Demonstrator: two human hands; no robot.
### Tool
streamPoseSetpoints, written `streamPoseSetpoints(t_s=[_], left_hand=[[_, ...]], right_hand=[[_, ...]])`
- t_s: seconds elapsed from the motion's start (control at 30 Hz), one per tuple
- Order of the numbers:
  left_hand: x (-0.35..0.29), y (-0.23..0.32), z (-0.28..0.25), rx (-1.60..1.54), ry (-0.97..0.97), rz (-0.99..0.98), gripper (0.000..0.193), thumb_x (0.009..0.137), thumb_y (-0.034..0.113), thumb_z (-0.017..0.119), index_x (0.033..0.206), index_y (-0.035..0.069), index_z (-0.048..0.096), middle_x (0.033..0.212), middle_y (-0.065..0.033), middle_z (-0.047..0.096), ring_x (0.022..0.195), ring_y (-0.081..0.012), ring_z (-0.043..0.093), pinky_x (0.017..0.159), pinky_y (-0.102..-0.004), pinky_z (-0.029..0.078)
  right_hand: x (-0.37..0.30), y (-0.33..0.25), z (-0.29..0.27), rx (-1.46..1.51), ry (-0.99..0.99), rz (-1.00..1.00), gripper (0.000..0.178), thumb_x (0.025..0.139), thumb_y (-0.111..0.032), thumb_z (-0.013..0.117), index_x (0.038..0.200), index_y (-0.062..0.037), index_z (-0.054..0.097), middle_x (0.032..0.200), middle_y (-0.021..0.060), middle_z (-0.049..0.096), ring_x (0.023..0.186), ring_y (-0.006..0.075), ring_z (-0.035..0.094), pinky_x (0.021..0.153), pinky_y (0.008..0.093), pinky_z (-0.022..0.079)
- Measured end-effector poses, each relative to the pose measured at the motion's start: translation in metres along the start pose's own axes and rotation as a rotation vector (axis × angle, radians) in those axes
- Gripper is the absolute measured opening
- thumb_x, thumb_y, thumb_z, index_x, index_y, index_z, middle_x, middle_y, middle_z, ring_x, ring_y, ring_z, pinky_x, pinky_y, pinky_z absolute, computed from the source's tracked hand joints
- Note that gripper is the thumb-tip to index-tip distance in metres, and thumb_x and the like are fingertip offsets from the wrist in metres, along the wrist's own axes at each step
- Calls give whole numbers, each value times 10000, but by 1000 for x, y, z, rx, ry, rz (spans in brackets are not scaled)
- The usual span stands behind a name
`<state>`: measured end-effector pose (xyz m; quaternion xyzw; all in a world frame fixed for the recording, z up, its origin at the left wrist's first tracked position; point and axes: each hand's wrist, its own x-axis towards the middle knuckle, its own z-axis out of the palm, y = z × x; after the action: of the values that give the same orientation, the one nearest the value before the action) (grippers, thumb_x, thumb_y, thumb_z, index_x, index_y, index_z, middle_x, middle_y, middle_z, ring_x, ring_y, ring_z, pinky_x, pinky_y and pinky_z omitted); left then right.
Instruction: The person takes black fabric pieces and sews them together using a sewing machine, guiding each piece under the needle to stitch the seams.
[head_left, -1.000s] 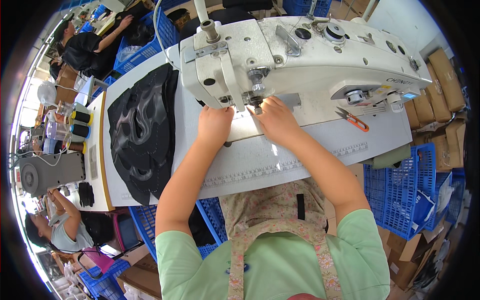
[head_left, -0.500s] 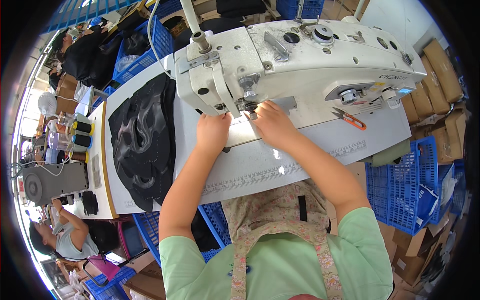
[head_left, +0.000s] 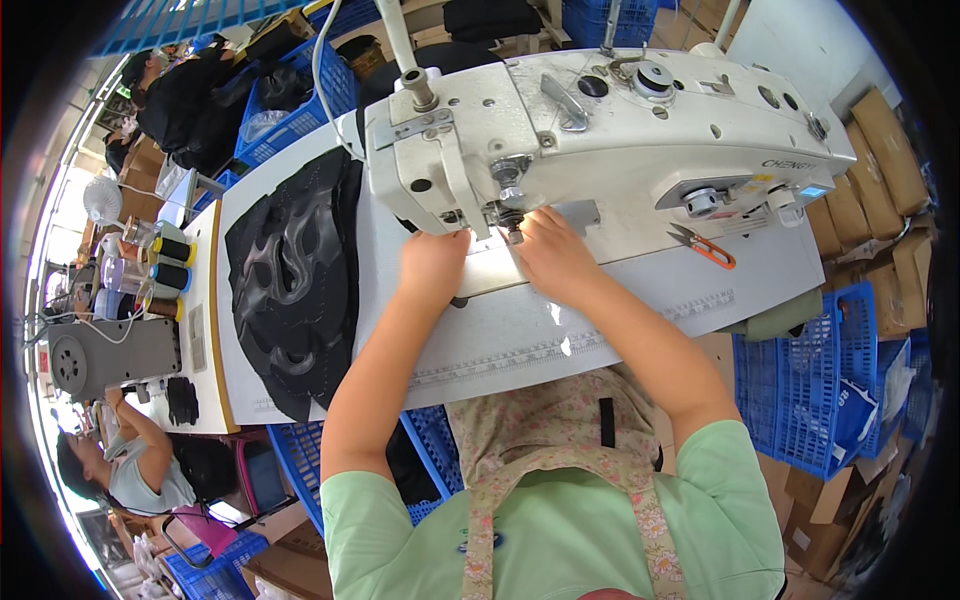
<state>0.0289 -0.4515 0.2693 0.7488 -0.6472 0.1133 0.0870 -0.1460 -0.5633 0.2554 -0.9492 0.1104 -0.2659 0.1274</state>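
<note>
Both of my hands are at the needle end of a white sewing machine (head_left: 610,130). My left hand (head_left: 433,265) rests on the bed just left of the presser foot, its fingers curled together and partly behind the machine head. Close to the right side of the needle, my right hand (head_left: 553,255) has its fingers bent and pressed together. Whatever lies between the fingertips is hidden by the hands and the machine head. To the left of the machine lies a stack of black fabric pieces (head_left: 290,270) with raised, shiny curved shapes.
Orange-handled thread snips (head_left: 708,248) lie on the table to the right. A ruler strip (head_left: 500,362) runs along its near edge. Blue plastic crates (head_left: 805,385) stand at right. Thread spools (head_left: 172,265) and a seated co-worker (head_left: 140,470) are at left.
The whole view has shifted slightly, so the machine sits a little lower and further right. Both hands stay at the needle area with little visible movement.
</note>
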Motion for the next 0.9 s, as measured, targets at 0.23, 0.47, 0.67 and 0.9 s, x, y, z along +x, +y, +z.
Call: streamPoseSetpoints(t_s=[0.23,0.47,0.67,0.9], left_hand=[[-18,10,1,336,-58,-111,174,744,75,637,909,29,668,882,-118,685,849,-249,681,613,-323,569],[-91,15,-8,487,-34,-198,291,759,93,629,1030,-11,649,1087,-177,672,977,-243,669,612,-295,579],[-131,32,-37,393,9,-250,281,767,142,619,1018,18,623,837,-54,611,806,-164,639,517,-241,525],[-201,59,-63,128,-11,-359,443,734,111,624,1173,48,635,927,-50,551,901,-216,561,661,-325,475]], right_hand=[[0,-6,-3,-65,-6,60,83,804,-59,580,855,-10,624,991,150,572,1100,319,517,1046,438,376],[-3,0,1,-121,-27,49,77,820,-80,581,847,-15,613,1038,156,567,1140,319,503,1104,458,329],[0,-5,5,-142,-7,53,142,836,-89,595,954,-31,649,1056,144,578,1141,303,509,1112,457,321],[-6,5,10,-148,-106,41,428,833,-12,526,1250,-98,563,1284,118,557,1224,318,490,1125,511,270]])
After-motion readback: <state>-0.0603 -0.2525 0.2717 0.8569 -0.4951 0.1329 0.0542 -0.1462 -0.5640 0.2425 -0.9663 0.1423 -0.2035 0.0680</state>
